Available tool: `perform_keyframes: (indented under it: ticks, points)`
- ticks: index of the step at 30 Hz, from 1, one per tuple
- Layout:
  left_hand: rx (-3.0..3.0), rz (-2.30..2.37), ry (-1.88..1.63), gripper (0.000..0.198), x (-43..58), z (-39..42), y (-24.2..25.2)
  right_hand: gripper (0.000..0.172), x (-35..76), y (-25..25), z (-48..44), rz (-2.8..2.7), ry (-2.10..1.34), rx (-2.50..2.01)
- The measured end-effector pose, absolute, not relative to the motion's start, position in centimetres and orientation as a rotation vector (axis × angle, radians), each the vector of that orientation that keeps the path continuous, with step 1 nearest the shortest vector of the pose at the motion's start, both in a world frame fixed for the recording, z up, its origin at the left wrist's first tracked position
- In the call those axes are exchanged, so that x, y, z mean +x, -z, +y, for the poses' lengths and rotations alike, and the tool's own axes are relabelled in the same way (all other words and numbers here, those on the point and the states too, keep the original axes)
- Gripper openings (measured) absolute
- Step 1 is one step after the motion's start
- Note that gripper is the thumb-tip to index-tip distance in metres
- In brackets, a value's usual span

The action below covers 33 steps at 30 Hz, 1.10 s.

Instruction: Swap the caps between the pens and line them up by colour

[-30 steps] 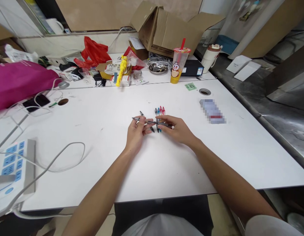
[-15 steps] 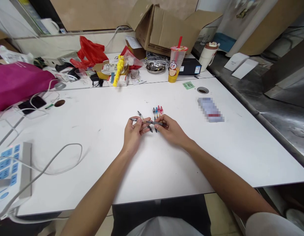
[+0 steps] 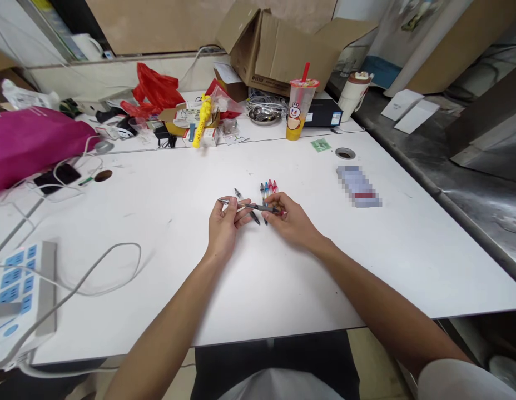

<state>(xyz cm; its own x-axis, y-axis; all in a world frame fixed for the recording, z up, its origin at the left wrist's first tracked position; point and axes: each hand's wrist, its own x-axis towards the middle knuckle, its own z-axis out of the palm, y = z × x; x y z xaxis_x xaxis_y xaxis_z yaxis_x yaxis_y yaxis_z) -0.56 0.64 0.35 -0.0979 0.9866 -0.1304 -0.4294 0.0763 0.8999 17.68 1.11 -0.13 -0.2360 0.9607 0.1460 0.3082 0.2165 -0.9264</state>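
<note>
A slim pen (image 3: 258, 207) is held level just above the table, between my two hands. My left hand (image 3: 223, 228) has its thumb and fingers closed on the pen's left end, which looks clear or silvery. On the darker right end, my right hand (image 3: 294, 223) pinches with thumb and fingertips. Whether the pen is whole or in two parts, I cannot tell. Behind the hands a black pen (image 3: 254, 217) lies slanted, partly covered by the left fingers. Several pens with black, blue and red ends, such as a red pen (image 3: 275, 185), lie side by side beyond my right fingers.
A phone-like blurred item (image 3: 358, 186) lies to the right, near a green packet (image 3: 321, 145) and a drink cup (image 3: 298, 111). A power strip (image 3: 49, 289) with a loose cable is at the left. Boxes and bags line the back.
My left hand has shifted slightly left, and more of the pen's dark part shows between the hands. The right hand stays nearly in place.
</note>
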Motion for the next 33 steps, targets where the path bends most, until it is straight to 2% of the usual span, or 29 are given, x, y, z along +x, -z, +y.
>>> perform_keyframes:
  ticks: [5,9,13,17,23,29,33]
  points:
    - [0.756,1.019,-1.4,0.03,-0.6,0.6,-0.3,0.025,17.6,0.0,1.0,-1.721,-1.048,-1.216]
    - [0.78,1.005,-1.394,0.032,-0.6,0.6,-0.4,0.04,17.6,-0.2,0.9,-1.734,-1.107,-1.292]
    - [0.788,0.999,-1.418,0.031,-0.7,0.7,-0.4,0.029,17.6,-0.2,0.9,-1.725,-1.053,-1.201]
    - [0.821,1.004,-1.409,0.032,-0.7,0.6,-0.4,0.045,17.6,0.0,0.9,-1.755,-1.097,-1.295]
    - [0.843,0.992,-1.397,0.031,-0.9,0.5,-0.5,0.028,17.5,-0.2,0.8,-1.794,-1.097,-1.216]
    - [0.864,0.954,-1.413,0.035,-1.2,0.7,-0.2,0.039,17.0,-0.9,0.3,-1.79,-1.246,-1.186]
    - [0.853,1.027,-1.501,0.052,-1.1,0.5,-0.2,0.041,17.2,-0.8,0.3,-1.715,-1.223,-1.18]
